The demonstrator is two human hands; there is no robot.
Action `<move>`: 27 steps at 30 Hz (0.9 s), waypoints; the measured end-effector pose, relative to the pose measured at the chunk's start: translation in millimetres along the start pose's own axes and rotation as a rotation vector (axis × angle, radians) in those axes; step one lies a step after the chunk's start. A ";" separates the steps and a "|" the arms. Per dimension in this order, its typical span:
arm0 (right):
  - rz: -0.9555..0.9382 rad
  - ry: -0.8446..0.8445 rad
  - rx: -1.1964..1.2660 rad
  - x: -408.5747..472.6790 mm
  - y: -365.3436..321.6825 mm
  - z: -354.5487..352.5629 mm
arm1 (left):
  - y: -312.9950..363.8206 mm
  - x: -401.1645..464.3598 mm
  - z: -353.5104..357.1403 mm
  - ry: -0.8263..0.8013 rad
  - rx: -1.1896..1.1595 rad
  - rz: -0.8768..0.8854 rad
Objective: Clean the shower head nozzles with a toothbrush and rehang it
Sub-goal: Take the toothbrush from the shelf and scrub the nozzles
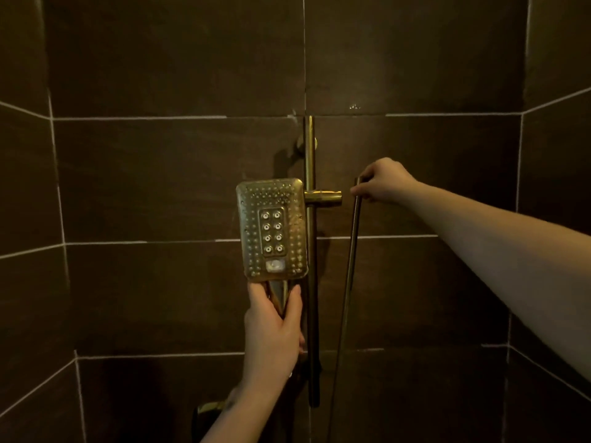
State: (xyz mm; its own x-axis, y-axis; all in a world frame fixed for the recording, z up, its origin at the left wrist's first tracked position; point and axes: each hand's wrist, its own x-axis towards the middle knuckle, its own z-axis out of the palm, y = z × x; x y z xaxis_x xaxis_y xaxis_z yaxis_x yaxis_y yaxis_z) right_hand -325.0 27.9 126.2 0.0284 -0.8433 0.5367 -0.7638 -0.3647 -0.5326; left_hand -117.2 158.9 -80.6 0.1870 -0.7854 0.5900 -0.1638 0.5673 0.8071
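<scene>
A brass rail (309,161) on the dark tiled wall (160,174) carries a holder (323,198), seemingly empty.

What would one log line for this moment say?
left hand: grips shower head handle | right hand: pinches hose top | holder on rail: empty | toothbrush: not visible

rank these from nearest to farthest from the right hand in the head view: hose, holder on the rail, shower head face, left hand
1. hose: its top is pinched in the right hand.
2. holder: on the rail, just left of that hand's fingers.
3. shower head face: left of the rail.
4. left hand: lowest, gripping the shower head's handle.
</scene>
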 end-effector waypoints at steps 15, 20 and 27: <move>-0.087 0.064 0.015 38.0 -16.8 22.0 | 7.6 19.9 1.1 -0.027 0.059 -0.033; -0.136 0.053 0.002 41.5 -14.8 34.1 | 5.5 23.7 -0.6 -0.017 0.051 -0.047; -0.071 0.053 0.082 41.0 7.5 50.5 | -2.4 19.1 2.4 0.002 0.071 -0.063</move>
State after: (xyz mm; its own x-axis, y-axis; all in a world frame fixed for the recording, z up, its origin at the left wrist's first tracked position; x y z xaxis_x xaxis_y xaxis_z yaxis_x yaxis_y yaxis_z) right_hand -297.0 -29.4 111.2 0.0445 -0.7930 0.6075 -0.7054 -0.4556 -0.5430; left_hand -115.6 141.9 -71.3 0.2013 -0.8186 0.5379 -0.2194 0.4975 0.8393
